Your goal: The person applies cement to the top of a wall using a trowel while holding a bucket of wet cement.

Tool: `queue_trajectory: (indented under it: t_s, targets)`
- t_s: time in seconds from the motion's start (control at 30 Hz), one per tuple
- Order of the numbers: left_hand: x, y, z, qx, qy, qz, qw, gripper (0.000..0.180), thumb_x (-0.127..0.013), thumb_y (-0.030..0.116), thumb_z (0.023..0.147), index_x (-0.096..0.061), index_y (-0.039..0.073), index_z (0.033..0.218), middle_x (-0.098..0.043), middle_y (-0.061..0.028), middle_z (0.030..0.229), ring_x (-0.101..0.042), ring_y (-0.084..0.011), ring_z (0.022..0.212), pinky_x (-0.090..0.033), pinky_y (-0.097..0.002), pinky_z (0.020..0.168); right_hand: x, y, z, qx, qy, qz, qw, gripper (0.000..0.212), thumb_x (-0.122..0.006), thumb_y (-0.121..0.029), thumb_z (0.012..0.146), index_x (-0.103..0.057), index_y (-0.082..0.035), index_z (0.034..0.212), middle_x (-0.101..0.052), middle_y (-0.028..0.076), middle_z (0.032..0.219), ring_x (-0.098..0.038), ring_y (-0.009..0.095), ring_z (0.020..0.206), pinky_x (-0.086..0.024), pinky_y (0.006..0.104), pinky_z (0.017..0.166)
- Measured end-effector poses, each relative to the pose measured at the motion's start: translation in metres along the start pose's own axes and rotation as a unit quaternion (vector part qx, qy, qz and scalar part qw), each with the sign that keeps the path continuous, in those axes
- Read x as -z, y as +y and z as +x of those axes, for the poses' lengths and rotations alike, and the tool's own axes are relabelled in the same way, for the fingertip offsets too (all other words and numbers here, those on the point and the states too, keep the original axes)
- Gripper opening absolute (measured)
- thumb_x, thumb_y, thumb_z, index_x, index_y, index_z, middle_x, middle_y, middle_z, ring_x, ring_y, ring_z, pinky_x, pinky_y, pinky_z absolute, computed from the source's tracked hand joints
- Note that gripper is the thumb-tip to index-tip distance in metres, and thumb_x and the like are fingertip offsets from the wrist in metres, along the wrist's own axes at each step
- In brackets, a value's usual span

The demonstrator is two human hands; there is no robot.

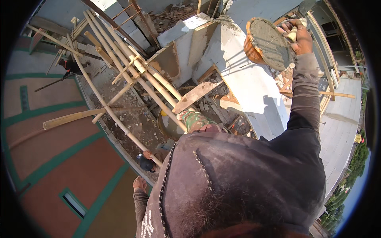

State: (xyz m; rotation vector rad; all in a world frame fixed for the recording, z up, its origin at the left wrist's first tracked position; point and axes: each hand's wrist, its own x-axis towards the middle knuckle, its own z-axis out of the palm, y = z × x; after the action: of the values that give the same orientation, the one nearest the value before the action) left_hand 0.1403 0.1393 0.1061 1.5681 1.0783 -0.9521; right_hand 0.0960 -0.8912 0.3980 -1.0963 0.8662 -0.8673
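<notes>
Mortar bucket [253, 50], brimming, is up by the white block wall [254, 88]; your right hand [300, 37] clasps its rim, your left hand's [139, 183] grip is unclear. Lifting seems in hand; next, keep it level.

Rough, matt mortar [274, 43] fills my smeared, plastic-looking bucket [253, 49].
My sleeve [304, 91] is dusty, matt cloth; the bamboo poles [139, 70] look smooth, the block wall [246, 79] matt.
</notes>
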Motion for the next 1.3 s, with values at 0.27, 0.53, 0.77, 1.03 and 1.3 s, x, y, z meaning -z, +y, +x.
queue_trajectory:
  t_s: [0.27,0.53,0.77,1.03,1.3]
  targets:
    - [-0.147,0.051,0.016,-0.091,-0.013,0.036,0.995,0.038,-0.060,0.034,0.096,-0.059,0.011,0.126,-0.068,-0.0082,0.110,-0.066,-0.0208,0.084,-0.050,-0.0348,0.061,-0.021,0.005,-0.017,0.082,0.097,-0.093,0.988,0.020,-0.058,-0.004,0.094,-0.056,0.012,0.106,-0.067,0.021,0.099,-0.074,0.031,0.086,-0.068,0.0392,0.071]
    - [-0.163,0.009,0.095,-0.032,-0.244,-0.148,0.958,0.015,-0.060,0.031,0.091,-0.056,0.018,0.095,-0.046,0.0044,0.077,-0.045,-0.0187,0.062,-0.034,-0.0360,0.049,-0.039,0.021,0.002,0.065,0.038,-0.037,0.996,0.023,-0.061,-0.005,0.093,-0.053,0.011,0.109,-0.066,0.021,0.097,-0.074,0.030,0.082,-0.067,0.0384,0.065]
    - [-0.128,-0.045,0.096,-0.068,-0.211,0.086,0.971,0.023,-0.062,0.035,0.090,-0.060,0.014,0.098,-0.061,-0.0015,0.082,-0.062,-0.0256,0.077,-0.051,-0.0449,0.064,-0.046,0.026,0.010,0.056,0.046,-0.059,0.996,0.025,-0.063,-0.006,0.091,-0.054,0.005,0.111,-0.067,0.018,0.102,-0.073,0.026,0.086,-0.067,0.0364,0.067]
    - [-0.102,-0.085,0.095,-0.304,-0.042,0.562,0.768,0.024,-0.055,0.033,0.095,-0.063,0.011,0.103,-0.065,-0.0061,0.093,-0.064,-0.0278,0.087,-0.052,-0.0436,0.073,-0.049,0.025,0.012,0.040,0.018,-0.113,0.993,0.032,-0.066,-0.006,0.090,-0.054,0.000,0.119,-0.070,0.019,0.107,-0.074,0.028,0.091,-0.066,0.0382,0.073]
    - [-0.107,-0.083,0.101,-0.351,-0.009,0.564,0.747,0.029,-0.048,0.031,0.100,-0.066,0.009,0.108,-0.069,-0.0107,0.104,-0.066,-0.0301,0.098,-0.053,-0.0422,0.082,-0.050,0.040,0.016,0.063,0.008,-0.124,0.990,0.034,-0.069,-0.006,0.089,-0.055,-0.004,0.120,-0.070,0.013,0.100,-0.073,0.023,0.083,-0.066,0.0339,0.064]
